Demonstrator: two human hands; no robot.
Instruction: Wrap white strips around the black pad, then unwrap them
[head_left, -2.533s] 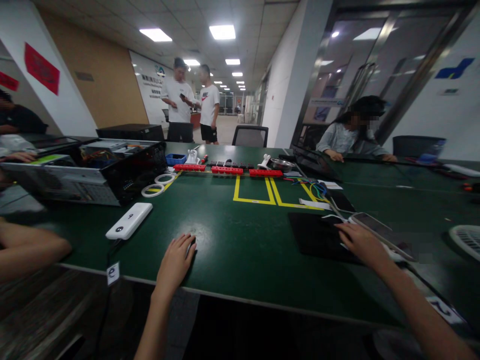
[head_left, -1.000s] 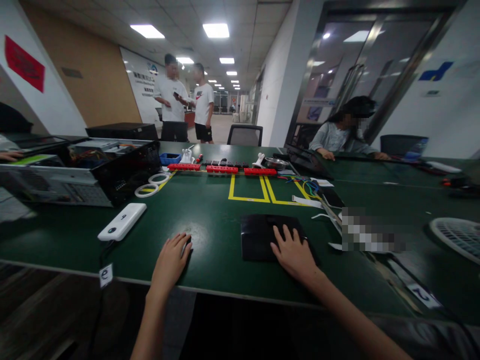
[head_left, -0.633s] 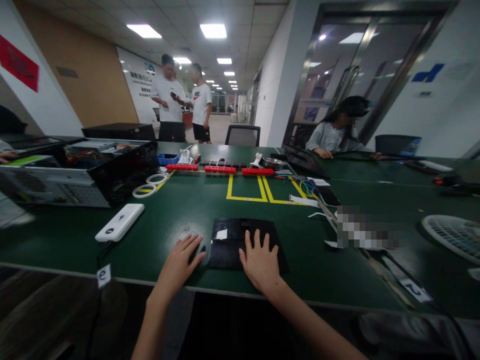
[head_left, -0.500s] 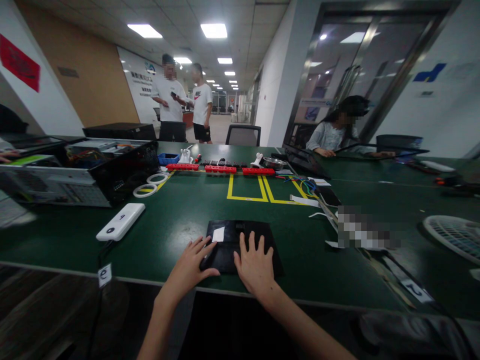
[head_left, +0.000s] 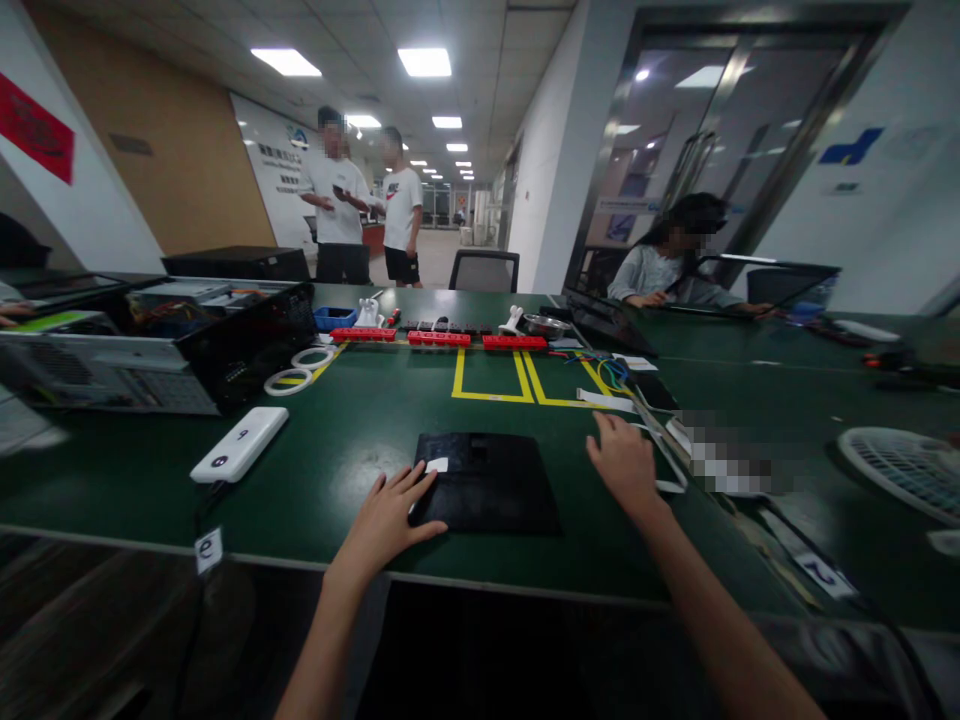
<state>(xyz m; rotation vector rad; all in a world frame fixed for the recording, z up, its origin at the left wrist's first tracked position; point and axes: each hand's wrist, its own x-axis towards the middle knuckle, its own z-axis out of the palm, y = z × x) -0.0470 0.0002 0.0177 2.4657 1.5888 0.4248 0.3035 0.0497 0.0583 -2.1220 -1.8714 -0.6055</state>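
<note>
A flat black panel (head_left: 495,490) with a small recess near its top edge lies on the green table in front of me. A white paper label (head_left: 437,465) is on its upper left part. My left hand (head_left: 391,515) rests at the panel's left edge, fingers spread and the thumb over its lower left corner. Off the panel's right side, my right hand (head_left: 624,465) is over the table with its fingers stretched forward and nothing visible in them. Close by on its right lies a white strip (head_left: 675,465), partly hidden by the hand.
To the left are a white power bank (head_left: 240,445) and an opened computer case (head_left: 135,365). Red strips (head_left: 439,340) line the back, behind yellow tape outlines (head_left: 491,398). A white fan grille (head_left: 900,470) lies at right. A co-worker (head_left: 675,265) sits across the table.
My right hand has lifted off the black panel and moved right, towards the white strip. The panel looks slightly shifted away from me, and the left hand stays at its edge.
</note>
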